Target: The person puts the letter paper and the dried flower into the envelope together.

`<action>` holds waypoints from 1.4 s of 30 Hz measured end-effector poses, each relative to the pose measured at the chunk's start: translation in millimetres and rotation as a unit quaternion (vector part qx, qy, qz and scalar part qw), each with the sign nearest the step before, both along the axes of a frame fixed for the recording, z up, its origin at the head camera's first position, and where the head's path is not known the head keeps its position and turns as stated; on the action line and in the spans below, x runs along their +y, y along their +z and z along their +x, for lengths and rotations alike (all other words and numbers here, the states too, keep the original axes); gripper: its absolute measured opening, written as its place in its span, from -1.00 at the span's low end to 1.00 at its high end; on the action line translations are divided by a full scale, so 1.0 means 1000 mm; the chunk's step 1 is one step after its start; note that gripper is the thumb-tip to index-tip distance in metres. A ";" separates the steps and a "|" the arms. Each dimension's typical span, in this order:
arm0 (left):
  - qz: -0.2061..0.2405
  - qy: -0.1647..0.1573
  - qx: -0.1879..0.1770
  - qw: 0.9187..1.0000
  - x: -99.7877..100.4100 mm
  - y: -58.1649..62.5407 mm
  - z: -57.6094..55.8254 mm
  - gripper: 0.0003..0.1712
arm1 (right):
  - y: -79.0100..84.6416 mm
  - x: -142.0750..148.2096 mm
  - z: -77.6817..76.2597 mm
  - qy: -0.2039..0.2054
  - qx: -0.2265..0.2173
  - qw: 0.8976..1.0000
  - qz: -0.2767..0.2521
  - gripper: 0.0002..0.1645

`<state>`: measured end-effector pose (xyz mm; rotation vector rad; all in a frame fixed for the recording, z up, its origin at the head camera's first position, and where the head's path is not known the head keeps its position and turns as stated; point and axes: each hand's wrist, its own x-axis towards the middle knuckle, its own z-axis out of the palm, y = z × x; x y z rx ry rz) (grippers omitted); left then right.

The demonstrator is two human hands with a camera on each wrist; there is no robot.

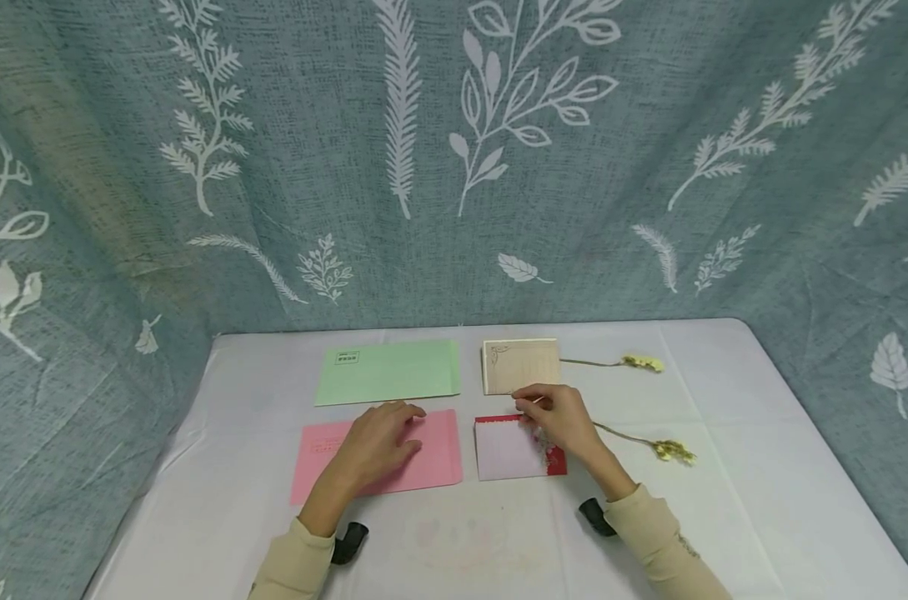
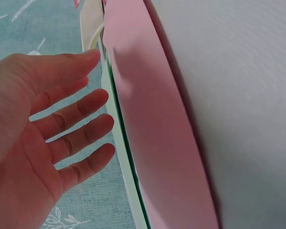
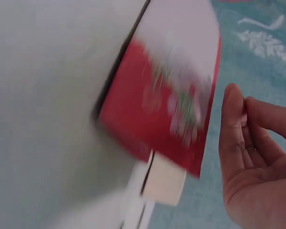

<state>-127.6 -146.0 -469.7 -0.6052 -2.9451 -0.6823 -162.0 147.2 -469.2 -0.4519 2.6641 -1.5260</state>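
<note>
My left hand (image 1: 378, 442) hovers over the pink envelope (image 1: 437, 450), its fingers spread and slightly bent, holding nothing. In the left wrist view the open palm shows beside the pink sheet (image 2: 148, 119). My right hand (image 1: 562, 417) is above the red-and-white floral card (image 1: 506, 450), fingertips near the lower edge of the tan card (image 1: 529, 365). In the right wrist view its fingers are loosely bent, thumb and a finger close together, with no item visible between them. The floral card (image 3: 176, 95) looks blurred there.
A green envelope (image 1: 389, 372) lies behind the pink one. Right of the cards lie two dried yellow flower stems, an upper one (image 1: 641, 362) and a lower one (image 1: 673, 451). White cloth (image 1: 754, 500) covers the table, and a patterned teal curtain (image 1: 438, 275) hangs behind.
</note>
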 end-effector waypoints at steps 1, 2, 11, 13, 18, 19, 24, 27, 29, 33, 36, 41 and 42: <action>0.000 -0.002 0.000 1.000 0.000 0.000 0.000 -0.60 | -0.001 -0.002 0.001 0.004 -0.018 1.000 -0.015 -0.80; 0.003 -0.005 0.000 1.000 0.000 -0.001 0.001 -0.62 | -0.002 -0.004 0.001 0.007 -0.033 0.999 -0.028 -0.79; 0.000 -0.017 0.003 1.000 0.002 -0.006 0.003 -0.60 | -0.012 -0.022 0.004 0.035 -0.120 0.986 -0.106 -0.74; -0.001 -0.015 -0.001 1.000 0.002 -0.006 0.002 -0.54 | -0.013 -0.026 0.004 0.044 -0.128 0.984 -0.117 -0.74; -0.010 -0.011 -0.006 1.000 0.004 -0.007 0.002 -0.33 | -0.012 -0.032 0.006 0.066 -0.136 0.979 -0.138 -0.75; -0.011 -0.012 -0.006 1.000 0.004 -0.006 0.002 -0.29 | -0.012 -0.033 0.006 0.067 -0.138 0.979 -0.137 -0.76; -0.014 -0.026 0.004 1.000 0.004 -0.005 0.003 -0.18 | -0.012 -0.040 0.010 0.052 -0.160 0.978 -0.123 -0.79; -0.017 -0.033 0.009 0.999 0.003 -0.006 0.003 -0.13 | -0.011 -0.045 0.013 0.045 -0.183 0.975 -0.120 -0.77; -0.019 -0.037 0.006 0.999 0.003 -0.006 0.003 -0.10 | -0.011 -0.047 0.014 0.046 -0.196 0.972 -0.124 -0.75; -0.021 -0.047 -0.012 0.999 0.003 -0.007 0.003 -0.05 | -0.012 -0.051 0.017 0.055 -0.209 0.967 -0.135 -0.72; -0.025 -0.054 -0.021 0.998 0.003 -0.008 0.004 -0.04 | -0.013 -0.053 0.017 0.057 -0.217 0.965 -0.139 -0.71; -0.026 -0.062 -0.026 0.997 0.003 -0.008 0.004 -0.02 | -0.013 -0.056 0.017 0.066 -0.222 0.963 -0.139 -0.69; -0.026 -0.064 -0.026 0.997 0.004 -0.008 0.004 -0.02 | -0.013 -0.056 0.017 0.071 -0.221 0.963 -0.138 -0.68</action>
